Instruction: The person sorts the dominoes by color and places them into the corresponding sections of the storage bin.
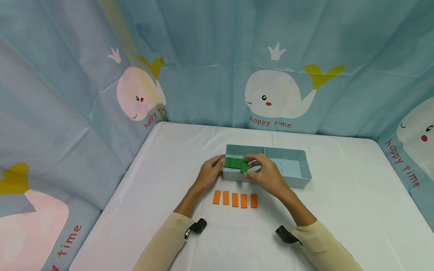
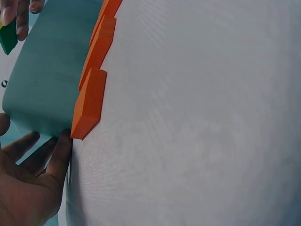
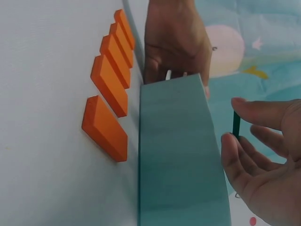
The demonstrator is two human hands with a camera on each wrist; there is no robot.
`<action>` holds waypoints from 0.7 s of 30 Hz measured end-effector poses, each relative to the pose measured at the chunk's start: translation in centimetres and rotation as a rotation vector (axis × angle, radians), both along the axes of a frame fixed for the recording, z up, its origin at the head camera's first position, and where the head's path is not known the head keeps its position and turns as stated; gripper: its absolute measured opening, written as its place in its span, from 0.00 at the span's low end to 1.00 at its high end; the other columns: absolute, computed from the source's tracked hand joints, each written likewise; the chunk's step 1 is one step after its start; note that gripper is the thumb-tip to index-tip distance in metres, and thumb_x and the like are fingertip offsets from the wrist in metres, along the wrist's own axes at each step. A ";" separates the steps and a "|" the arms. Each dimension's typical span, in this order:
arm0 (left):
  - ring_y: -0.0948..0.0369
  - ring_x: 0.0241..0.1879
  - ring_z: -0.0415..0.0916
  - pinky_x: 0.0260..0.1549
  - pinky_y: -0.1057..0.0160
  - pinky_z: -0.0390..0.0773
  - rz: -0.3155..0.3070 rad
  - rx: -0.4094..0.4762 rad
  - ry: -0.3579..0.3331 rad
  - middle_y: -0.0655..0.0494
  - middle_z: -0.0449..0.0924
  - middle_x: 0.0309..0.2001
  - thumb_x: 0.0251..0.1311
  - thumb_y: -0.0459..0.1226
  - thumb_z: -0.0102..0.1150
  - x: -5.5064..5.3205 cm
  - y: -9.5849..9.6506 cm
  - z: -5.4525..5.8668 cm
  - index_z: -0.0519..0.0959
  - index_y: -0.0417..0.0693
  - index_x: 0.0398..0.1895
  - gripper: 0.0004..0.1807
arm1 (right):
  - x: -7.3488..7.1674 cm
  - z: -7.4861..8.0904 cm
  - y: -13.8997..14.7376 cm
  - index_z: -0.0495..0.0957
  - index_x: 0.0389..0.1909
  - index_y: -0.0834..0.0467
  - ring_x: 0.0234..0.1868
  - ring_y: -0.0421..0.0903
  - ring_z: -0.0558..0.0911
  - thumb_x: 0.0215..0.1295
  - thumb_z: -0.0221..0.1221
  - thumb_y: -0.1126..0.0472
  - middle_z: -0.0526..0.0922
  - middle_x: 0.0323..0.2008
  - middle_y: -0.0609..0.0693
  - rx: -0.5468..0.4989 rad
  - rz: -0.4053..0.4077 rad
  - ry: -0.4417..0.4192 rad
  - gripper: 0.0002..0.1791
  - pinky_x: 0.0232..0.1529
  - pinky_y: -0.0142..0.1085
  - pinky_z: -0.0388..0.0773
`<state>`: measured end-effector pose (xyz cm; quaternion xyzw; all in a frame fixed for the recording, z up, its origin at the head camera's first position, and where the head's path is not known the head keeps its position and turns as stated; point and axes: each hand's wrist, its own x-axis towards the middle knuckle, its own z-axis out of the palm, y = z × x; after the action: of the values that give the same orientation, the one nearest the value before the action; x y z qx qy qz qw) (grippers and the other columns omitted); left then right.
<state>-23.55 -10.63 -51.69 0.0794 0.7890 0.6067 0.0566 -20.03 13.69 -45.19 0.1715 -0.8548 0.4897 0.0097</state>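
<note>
A pale blue-green two-compartment box (image 1: 291,182) stands on the table. My left hand (image 1: 209,173) holds its left end, the thumb at the rim; in the left wrist view its fingertips (image 2: 65,135) touch the end wall low down. Between thumb and fingers, my right hand (image 1: 268,175) pinches a green rectangular tile (image 1: 244,166), seen edge-on in the right wrist view. That tile is at the right end of a row of green tiles (image 1: 233,162) in the left compartment, overlapping the front wall in the head view.
Several orange tiles (image 1: 235,200) lie in a spaced row on the white tablecloth (image 1: 183,150), in front of the box. A divider (image 1: 265,151) separates the box's compartments. Behind the table hangs a blue curtain (image 1: 203,94) printed with whales.
</note>
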 end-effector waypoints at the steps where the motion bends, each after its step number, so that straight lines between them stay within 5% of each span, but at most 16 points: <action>1: 0.50 0.69 0.76 0.61 0.51 0.84 -0.001 0.001 0.003 0.47 0.75 0.73 0.82 0.54 0.51 0.0 0.0 0.0 0.72 0.46 0.78 0.31 | -0.1 0.0 0.0 0.80 0.66 0.56 0.53 0.51 0.85 0.62 0.75 0.66 0.82 0.58 0.55 0.003 0.000 0.000 0.30 0.51 0.45 0.89; 21: 0.51 0.71 0.75 0.61 0.53 0.85 0.000 -0.024 0.001 0.48 0.74 0.74 0.82 0.54 0.50 0.0 0.1 0.1 0.72 0.46 0.78 0.31 | -3.0 -0.2 -0.8 0.79 0.68 0.59 0.53 0.52 0.85 0.63 0.75 0.65 0.83 0.57 0.54 0.047 0.000 -0.065 0.32 0.52 0.50 0.84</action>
<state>-23.52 -10.58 -51.62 0.0792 0.7963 0.5969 0.0572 -23.07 12.88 -45.41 0.1556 -0.8658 0.4750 -0.0223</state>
